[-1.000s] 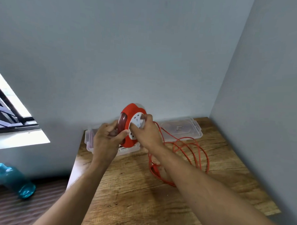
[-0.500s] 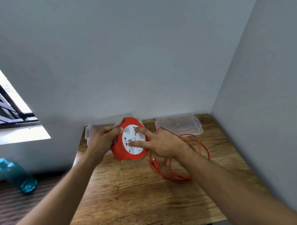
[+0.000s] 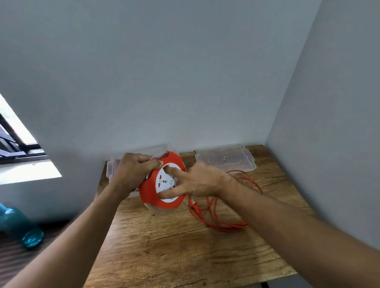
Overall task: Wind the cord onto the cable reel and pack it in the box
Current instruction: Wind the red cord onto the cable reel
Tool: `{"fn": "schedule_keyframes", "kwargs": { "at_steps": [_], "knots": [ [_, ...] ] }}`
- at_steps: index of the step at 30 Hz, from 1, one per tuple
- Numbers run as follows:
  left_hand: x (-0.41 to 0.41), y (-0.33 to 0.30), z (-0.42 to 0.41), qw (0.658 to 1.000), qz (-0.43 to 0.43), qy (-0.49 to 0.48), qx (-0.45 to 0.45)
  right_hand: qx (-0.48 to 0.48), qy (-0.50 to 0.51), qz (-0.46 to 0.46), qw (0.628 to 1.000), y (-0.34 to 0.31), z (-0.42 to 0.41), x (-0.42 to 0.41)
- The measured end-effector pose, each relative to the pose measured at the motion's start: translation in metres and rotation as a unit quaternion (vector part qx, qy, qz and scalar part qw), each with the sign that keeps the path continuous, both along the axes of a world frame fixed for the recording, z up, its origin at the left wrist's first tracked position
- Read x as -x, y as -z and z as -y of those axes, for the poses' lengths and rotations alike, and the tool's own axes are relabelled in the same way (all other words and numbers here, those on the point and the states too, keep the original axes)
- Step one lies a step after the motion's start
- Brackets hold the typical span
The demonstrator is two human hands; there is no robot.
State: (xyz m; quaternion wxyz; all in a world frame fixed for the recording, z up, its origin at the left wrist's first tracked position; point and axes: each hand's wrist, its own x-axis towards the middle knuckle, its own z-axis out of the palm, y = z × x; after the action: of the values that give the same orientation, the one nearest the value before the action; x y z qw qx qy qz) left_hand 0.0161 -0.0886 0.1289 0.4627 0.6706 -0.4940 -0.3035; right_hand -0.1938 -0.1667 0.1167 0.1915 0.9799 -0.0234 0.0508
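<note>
Near to far: loose cord [image 3: 220,206] is lying coiled on the table [image 3: 170,251] right of the cable reel [image 3: 162,183], nearest the right hand [image 3: 196,180] fingering its white face, left hand [image 3: 133,171] gripping the rim, box [image 3: 113,167] sitting behind, lid [image 3: 225,158] beside, wall close.
</note>
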Motion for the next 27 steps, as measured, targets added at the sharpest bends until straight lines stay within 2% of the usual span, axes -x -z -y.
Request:
{"fn": "schedule_keyframes", "kwargs": {
  "at_steps": [10, 12, 14, 15, 16, 17, 18, 20, 21, 22, 23, 24, 25, 27],
  "knots": [
    [-0.002, 0.006, -0.003, 1.000, -0.008, -0.009, -0.003, 0.022, -0.029, 0.033, 0.999, 0.011, 0.011, 0.005],
    [0.000, 0.007, -0.003, 0.999, 0.011, -0.023, 0.023, 0.019, 0.045, 0.076, 0.996, 0.014, 0.003, -0.002],
    [0.005, 0.006, -0.005, 0.998, 0.008, -0.053, 0.042, -0.055, 0.187, 0.166, 0.967, 0.019, -0.012, -0.010],
    [0.008, 0.006, -0.006, 0.996, 0.021, -0.067, 0.057, -0.115, 0.265, 0.224, 0.931, 0.022, -0.023, -0.016],
    [0.012, 0.006, -0.008, 0.993, 0.045, -0.076, 0.073, -0.199, 0.339, 0.289, 0.873, 0.024, -0.035, -0.023],
    [0.016, 0.008, -0.011, 0.990, 0.069, -0.076, 0.092, -0.315, 0.401, 0.350, 0.786, 0.025, -0.047, -0.032],
    [0.020, 0.010, -0.013, 0.987, 0.096, -0.064, 0.113, -0.447, 0.441, 0.401, 0.667, 0.025, -0.059, -0.040],
    [0.028, 0.015, -0.019, 0.978, 0.154, -0.025, 0.136, -0.666, 0.459, 0.445, 0.385, 0.025, -0.073, -0.052],
    [0.028, 0.019, -0.021, 0.975, 0.175, -0.014, 0.138, -0.726, 0.454, 0.431, 0.283, 0.025, -0.074, -0.053],
    [0.027, 0.021, -0.022, 0.974, 0.181, -0.011, 0.136, -0.757, 0.446, 0.411, 0.242, 0.025, -0.074, -0.051],
    [0.025, 0.023, -0.022, 0.977, 0.172, -0.014, 0.129, -0.766, 0.436, 0.397, 0.255, 0.025, -0.074, -0.045],
    [0.021, 0.025, -0.022, 0.982, 0.145, -0.021, 0.115, -0.749, 0.428, 0.396, 0.314, 0.026, -0.073, -0.038],
    [0.017, 0.027, -0.021, 0.990, 0.098, -0.028, 0.095, -0.697, 0.427, 0.401, 0.414, 0.029, -0.070, -0.028],
    [0.011, 0.029, -0.021, 0.997, 0.001, -0.040, 0.060, -0.472, 0.424, 0.378, 0.675, 0.035, -0.064, -0.005]
  ]
}}
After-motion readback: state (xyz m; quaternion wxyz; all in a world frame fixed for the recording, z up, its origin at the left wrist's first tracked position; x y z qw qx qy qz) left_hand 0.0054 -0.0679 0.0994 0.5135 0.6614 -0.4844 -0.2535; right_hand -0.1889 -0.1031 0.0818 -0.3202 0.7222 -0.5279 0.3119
